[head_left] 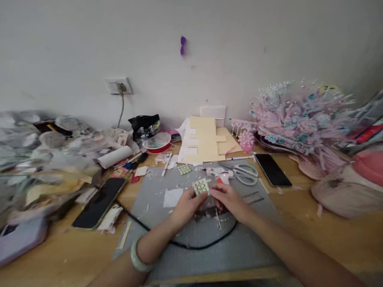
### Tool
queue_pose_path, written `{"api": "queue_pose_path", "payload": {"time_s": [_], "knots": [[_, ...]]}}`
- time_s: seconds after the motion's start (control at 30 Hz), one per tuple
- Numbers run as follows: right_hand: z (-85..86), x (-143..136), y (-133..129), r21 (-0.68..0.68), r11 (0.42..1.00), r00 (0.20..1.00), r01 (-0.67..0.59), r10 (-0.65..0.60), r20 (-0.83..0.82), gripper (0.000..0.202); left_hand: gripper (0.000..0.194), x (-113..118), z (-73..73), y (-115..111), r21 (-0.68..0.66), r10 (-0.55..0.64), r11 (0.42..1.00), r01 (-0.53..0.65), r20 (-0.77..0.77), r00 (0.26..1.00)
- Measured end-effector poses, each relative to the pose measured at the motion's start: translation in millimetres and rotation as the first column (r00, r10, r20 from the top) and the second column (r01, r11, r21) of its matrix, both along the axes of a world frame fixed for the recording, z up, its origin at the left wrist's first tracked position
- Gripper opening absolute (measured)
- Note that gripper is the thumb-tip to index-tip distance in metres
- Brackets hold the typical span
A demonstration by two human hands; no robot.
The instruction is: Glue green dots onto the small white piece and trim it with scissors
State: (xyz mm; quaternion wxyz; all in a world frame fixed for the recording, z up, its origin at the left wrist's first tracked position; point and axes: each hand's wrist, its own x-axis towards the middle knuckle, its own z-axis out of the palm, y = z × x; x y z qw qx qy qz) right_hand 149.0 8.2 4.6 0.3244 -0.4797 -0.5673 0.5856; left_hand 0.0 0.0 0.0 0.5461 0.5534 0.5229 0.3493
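Head view: I see the left hand (188, 205) pinching a green-and-white patterned square (200, 186) over the middle of the grey mat (185, 265). Right hand (231, 199): fingers bent in at the square's right edge; from my remote seat I cannot tell whether they grip it. A similar patterned piece (184, 169) lies near the mat's far edge, scissors (247, 173) (pale-handled) at its far right corner. Black cable (191, 247) curves across the mat, nearer me than the hands.

The left hand (188, 205) holds a green-patterned piece (200, 186) (right hand (229, 198) at its edge) above a grey mat (251, 249).
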Motion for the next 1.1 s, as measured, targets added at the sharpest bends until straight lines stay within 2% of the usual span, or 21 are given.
{"api": "queue_pose_path", "payload": {"time_s": [0.13, 0.27, 0.5, 0.57, 0.67, 0.77, 0.9, 1.1], "knots": [[-6.6, -1.9, 1.1, 0.054, 0.999, 1.0, -0.009, 0.007, 0.028, 0.014, 0.027, 1.2, -0.6, -1.2, 0.036, 0.013, 0.999, -0.012, -0.03, 0.999], [-10.0, -2.9, 1.0, 0.171, 0.985, 0.996, 0.015, -0.031, 0.088, 0.012, 0.025, 1.1, -1.9, -2.3, 0.131, 0.014, 0.991, -0.009, -0.037, 0.999], [-8.1, -5.1, -2.5, 0.297, 0.955, 0.99, 0.008, -0.05, 0.135, 0.009, 0.023, 2.1, -3.9, -2.1, 0.131, -0.027, 0.991, 0.027, 0.001, 1.0], [-7.7, -5.2, -2.7, 0.275, 0.961, 0.992, 0.01, -0.045, 0.12, 0.009, 0.02, 1.1, -3.1, -1.4, 0.119, -0.023, 0.993, 0.019, 0.033, 0.999], [-5.9, -4.4, -1.7, 0.119, 0.993, 0.999, -0.003, -0.003, 0.049, 0.016, 0.021, -1.1, -1.5, 0.2, 0.063, 0.003, 0.998, -0.007, 0.072, 0.997], [-2.8, -3.2, -0.4, -0.002, 1.0, 0.998, 0.006, -0.006, -0.056, 0.023, 0.021, -2.0, -0.1, 1.1, 0.015, 0.004, 1.0, -0.006, 0.127, 0.992], [-1.3, -3.2, -0.7, -0.002, 1.0, 0.999, 0.001, -0.001, -0.035, 0.02, 0.02, -0.6, -0.2, 0.5, -0.003, -0.008, 1.0, 0.008, 0.129, 0.992], [-8.2, -4.7, -0.5, 0.114, 0.993, 0.993, -0.005, -0.008, 0.115, 0.012, 0.017, 0.7, -4.6, -1.6, 0.101, -0.089, 0.991, 0.083, 0.053, 0.995]]}}
